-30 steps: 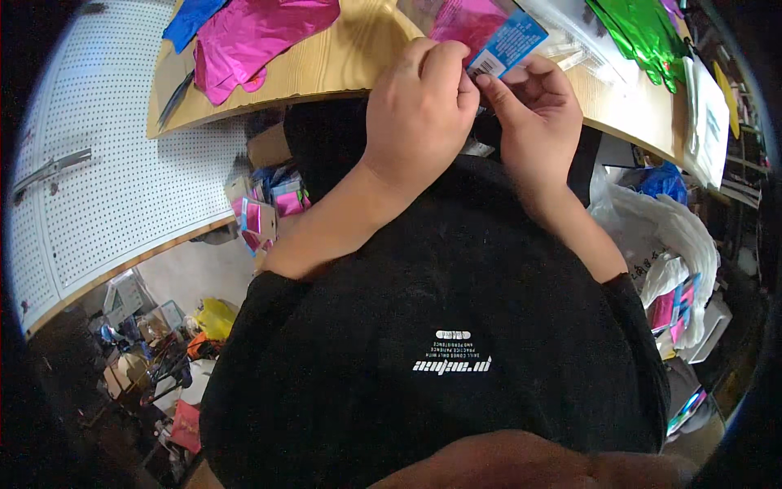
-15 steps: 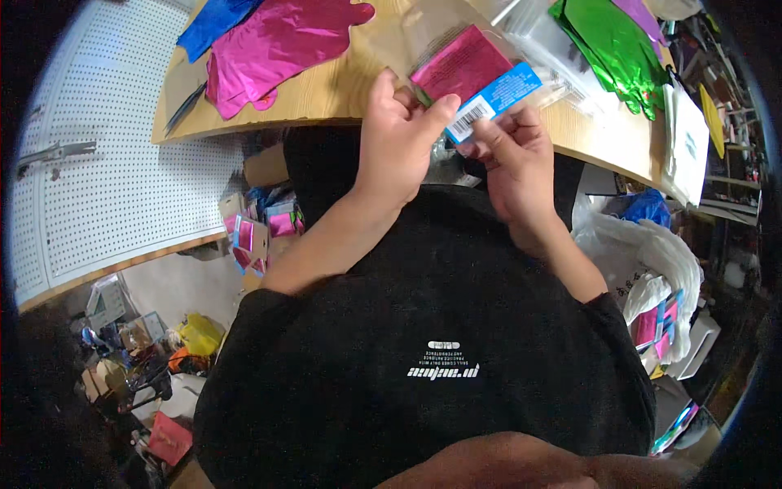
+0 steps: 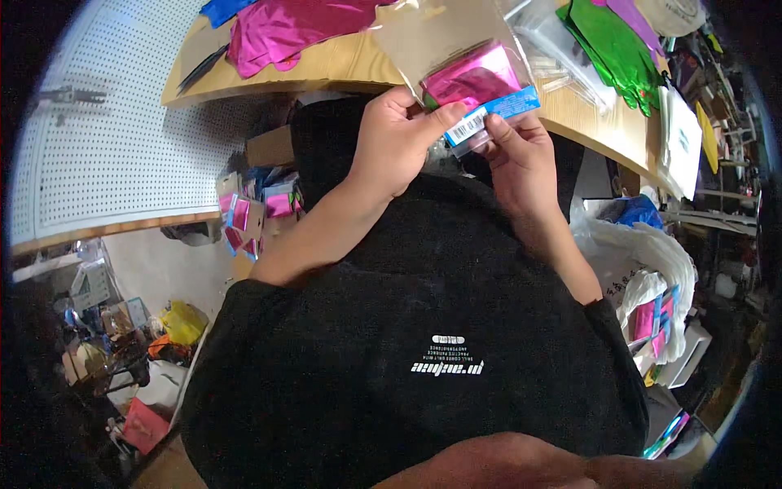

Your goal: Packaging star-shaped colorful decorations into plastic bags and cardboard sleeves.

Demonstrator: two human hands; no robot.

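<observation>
Both hands hold one clear plastic packet [image 3: 440, 41] in front of my chest, at the near edge of a wooden table [image 3: 342, 69]. Inside the packet lies a folded piece of shiny pink foil [image 3: 472, 77], and a blue header card with a white label [image 3: 493, 114] closes its lower end. My left hand [image 3: 399, 138] grips the packet from the left, thumb on the label. My right hand [image 3: 517, 155] pinches the blue card from below and to the right.
On the table lie loose pink foil [image 3: 285, 33], blue foil [image 3: 224, 8], green foil [image 3: 615, 49] and clear bags [image 3: 562, 45]. A white pegboard [image 3: 98, 138] stands at left. A box of packed pink and blue packets [image 3: 252, 212] sits below the table. White plastic bags [image 3: 643, 269] pile at right.
The packet has come up and away from my hands, so more of the clear bag and pink foil shows. My left hand has opened off the top and now grips at the side.
</observation>
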